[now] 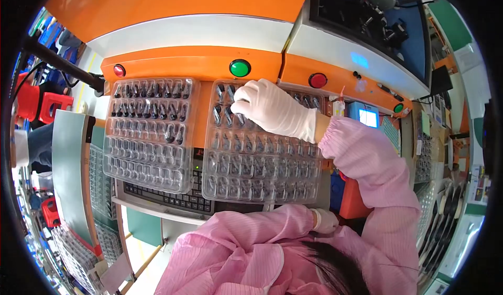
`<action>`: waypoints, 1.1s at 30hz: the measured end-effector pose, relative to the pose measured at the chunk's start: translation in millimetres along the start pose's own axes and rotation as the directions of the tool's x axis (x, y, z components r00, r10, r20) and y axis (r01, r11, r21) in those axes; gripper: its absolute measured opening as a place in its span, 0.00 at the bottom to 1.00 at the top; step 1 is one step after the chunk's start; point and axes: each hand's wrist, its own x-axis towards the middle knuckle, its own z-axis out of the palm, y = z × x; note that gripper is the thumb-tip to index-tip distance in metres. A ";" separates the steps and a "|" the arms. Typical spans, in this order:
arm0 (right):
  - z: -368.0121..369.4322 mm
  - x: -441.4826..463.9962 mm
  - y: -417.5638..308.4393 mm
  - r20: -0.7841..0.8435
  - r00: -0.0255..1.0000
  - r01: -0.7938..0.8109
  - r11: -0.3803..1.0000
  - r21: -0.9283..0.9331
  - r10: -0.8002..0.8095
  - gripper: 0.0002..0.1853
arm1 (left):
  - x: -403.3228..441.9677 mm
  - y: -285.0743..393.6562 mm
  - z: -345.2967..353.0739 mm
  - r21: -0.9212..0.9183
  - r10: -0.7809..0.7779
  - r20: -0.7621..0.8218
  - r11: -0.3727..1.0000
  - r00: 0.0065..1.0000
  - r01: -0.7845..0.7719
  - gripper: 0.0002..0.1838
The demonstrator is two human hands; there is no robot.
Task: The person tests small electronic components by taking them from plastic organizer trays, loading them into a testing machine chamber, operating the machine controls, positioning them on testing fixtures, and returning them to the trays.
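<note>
My right hand [262, 106], in a white glove, is over the upper left of the right clear plastic tray [209, 190]. Its fingers are curled together at the small dark parts there; what they pinch is hidden. Dark parts fill the rows of this tray. The left clear tray [149, 177] lies beside it, with dark parts in the top two rows and a few at the right end of the third. My left hand [325, 220], also gloved, is low near my body, its fingers hidden, so any hold cannot be made out.
An orange machine front [173, 56] has a green button [240, 68] and red buttons [317, 80]. A black keyboard [183, 199] lies partly under the trays. A small lit display [368, 118] and a red bin [354, 200] are at the right. Stacked trays stand at the left.
</note>
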 end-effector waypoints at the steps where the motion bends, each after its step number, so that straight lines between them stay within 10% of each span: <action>1: -5.9 -2.6 -1.7 -0.045 0.999 -0.020 0.997 0.072 0.023 0.07 | -0.8 -1.6 1.6 -0.003 0.001 -0.020 1.000 1.000 -0.001 0.16; 7: -71.9 -54.9 -5.1 -0.172 0.957 -0.177 0.942 0.286 0.232 0.12 | 1.5 -6.4 9.6 -0.013 0.023 -0.095 1.000 0.995 -0.024 0.16; 10: -99.9 -99.3 -15.3 -0.171 0.805 -0.481 0.794 0.370 0.568 0.14 | 0.0 -6.5 9.8 0.022 0.086 -0.092 0.996 0.992 -0.084 0.15; 15: -114.6 -145.7 -57.0 -0.252 0.642 -0.556 0.665 0.499 0.724 0.16 | -19.5 36.3 -21.9 0.226 0.135 -0.013 0.966 0.991 -0.129 0.13; 19: -125.4 -160.8 -97.5 -0.191 0.549 -0.546 0.522 0.655 0.814 0.15 | -68.1 84.7 -62.5 -0.127 0.345 -0.322 0.907 0.882 -0.402 0.10; 22: -129.4 -161.6 -121.3 -0.156 0.616 -0.493 0.533 0.687 0.772 0.15 | -123.0 116.1 -113.4 -0.043 0.320 -0.493 0.920 0.809 -0.390 0.09; 26: -114.1 -153.9 -140.3 -0.226 0.698 -0.321 0.580 0.749 0.679 0.13 | -177.2 124.5 -124.6 0.196 0.313 -0.816 0.941 0.486 -0.277 0.13; 28: -105.3 -144.7 -155.5 -0.227 0.665 -0.233 0.486 0.842 0.712 0.13 | -176.8 133.9 -120.2 0.164 0.159 -0.977 0.986 0.142 0.024 0.12; 33: -95.9 -141.2 -175.6 -0.252 0.578 -0.067 0.353 0.933 0.776 0.13 | -175.5 135.3 -110.6 0.155 0.131 -0.949 0.986 0.286 0.063 0.13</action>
